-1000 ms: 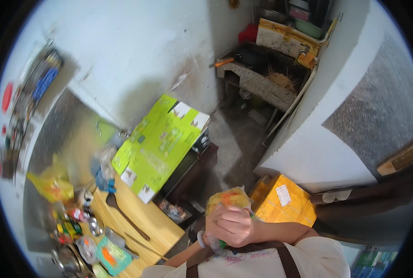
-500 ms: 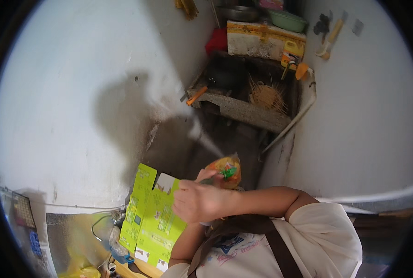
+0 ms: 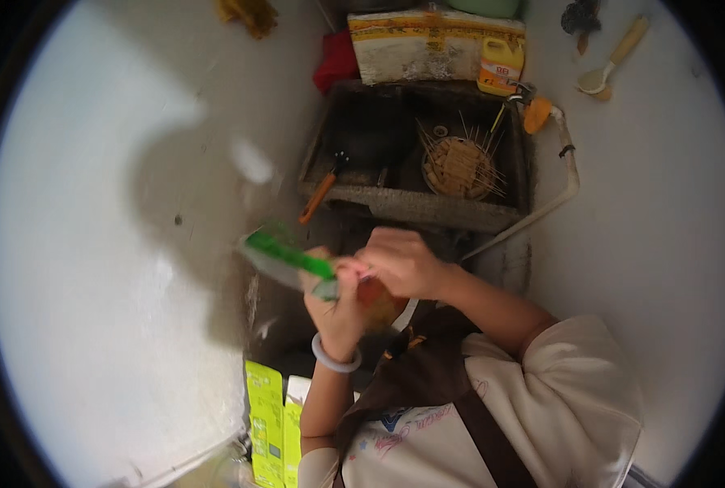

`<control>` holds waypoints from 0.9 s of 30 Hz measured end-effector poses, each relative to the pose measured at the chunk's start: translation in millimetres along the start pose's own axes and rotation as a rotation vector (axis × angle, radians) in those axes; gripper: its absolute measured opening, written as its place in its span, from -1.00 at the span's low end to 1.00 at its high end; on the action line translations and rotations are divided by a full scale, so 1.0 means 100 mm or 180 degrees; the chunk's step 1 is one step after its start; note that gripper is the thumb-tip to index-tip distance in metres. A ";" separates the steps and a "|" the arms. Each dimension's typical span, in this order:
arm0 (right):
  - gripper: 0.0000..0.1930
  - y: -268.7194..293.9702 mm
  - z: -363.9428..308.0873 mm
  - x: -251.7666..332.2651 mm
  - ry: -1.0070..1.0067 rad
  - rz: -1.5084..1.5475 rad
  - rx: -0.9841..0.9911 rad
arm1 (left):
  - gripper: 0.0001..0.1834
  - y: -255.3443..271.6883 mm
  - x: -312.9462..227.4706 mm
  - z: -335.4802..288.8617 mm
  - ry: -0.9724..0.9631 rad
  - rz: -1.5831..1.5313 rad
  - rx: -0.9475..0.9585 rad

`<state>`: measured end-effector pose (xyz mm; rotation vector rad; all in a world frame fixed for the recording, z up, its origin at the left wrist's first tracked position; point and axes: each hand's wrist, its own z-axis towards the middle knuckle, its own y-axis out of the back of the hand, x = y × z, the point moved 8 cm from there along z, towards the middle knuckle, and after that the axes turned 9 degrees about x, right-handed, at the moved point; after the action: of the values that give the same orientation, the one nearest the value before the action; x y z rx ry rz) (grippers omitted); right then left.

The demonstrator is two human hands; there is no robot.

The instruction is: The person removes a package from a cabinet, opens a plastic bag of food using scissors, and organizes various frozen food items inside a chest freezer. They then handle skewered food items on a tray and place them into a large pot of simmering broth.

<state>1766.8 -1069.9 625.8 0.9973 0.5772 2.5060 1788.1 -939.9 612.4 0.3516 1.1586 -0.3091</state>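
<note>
My left hand, with a pale bangle at the wrist, is closed on a clear plastic bag. Orange-red and yellow show in the bag's lower part beneath the hands. A green-and-clear flap, smeared by motion, sticks out to the left past my left hand and looks like the bag's upper end. Fingers curled, my right hand meets the left at the bag and pinches it; the exact grip is partly hidden.
Ahead stands a stone sink with a dark wok and a round basket of skewered tan pieces. Behind it are a yellow jug and a foam box. A pipe runs along the right wall; green cardboard lies lower left.
Both hands have moved up toward the sink, carrying the bag. The green flap now extends left of my left hand. My view has shifted, bringing the sink's inside more into sight.
</note>
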 end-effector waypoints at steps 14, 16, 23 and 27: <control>-0.86 0.62 0.90 -1.62 -0.0932 0.1718 -0.0592 | -0.22 -0.50 2.88 1.09 0.2934 -0.2798 0.1084; -0.87 0.60 0.77 -2.10 -0.1428 0.1877 -0.0885 | -0.23 -0.55 2.96 1.07 0.3209 -0.2592 0.1345; -0.94 0.11 -0.64 -3.79 -0.3050 0.2154 -0.1571 | -0.26 -0.63 3.29 0.68 0.4335 -0.2748 0.1748; -0.91 -0.36 -1.30 -4.19 -0.3578 0.2657 -0.1928 | -0.26 -0.61 3.37 0.52 0.4610 -0.2573 0.1519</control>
<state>1964.3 -1272.9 289.5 2.3088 -1.0266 1.8583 1930.3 -1036.3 311.3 0.5234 2.6611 -1.1610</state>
